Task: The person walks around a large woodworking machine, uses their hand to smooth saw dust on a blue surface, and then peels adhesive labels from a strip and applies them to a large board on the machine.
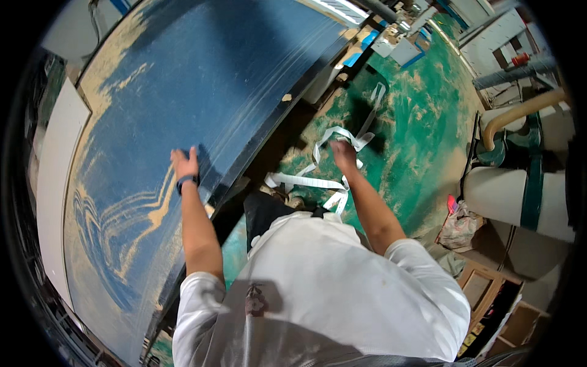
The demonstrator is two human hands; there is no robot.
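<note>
My left hand (184, 164) is over the dark blue tabletop (202, 79), thumb and fingers apart, with nothing in it. It seems to rest on the surface, beside streaks drawn through the sawdust. Off the table's right edge, my right hand (343, 154) is closed around a long white strip (309, 181). The strip hangs in loose folds and bends on both sides of the hand, above the green floor. What the strip is made of I cannot tell, and my right fingertips are mostly hidden.
Sawdust (119, 30) coats the tabletop's left side. A pale board (58, 177) stands along that edge. Dust also lies over the green floor (416, 122). To the right are a beige hose (520, 113), white bags (495, 189), a plastic bag (460, 227) and a wooden frame (480, 287).
</note>
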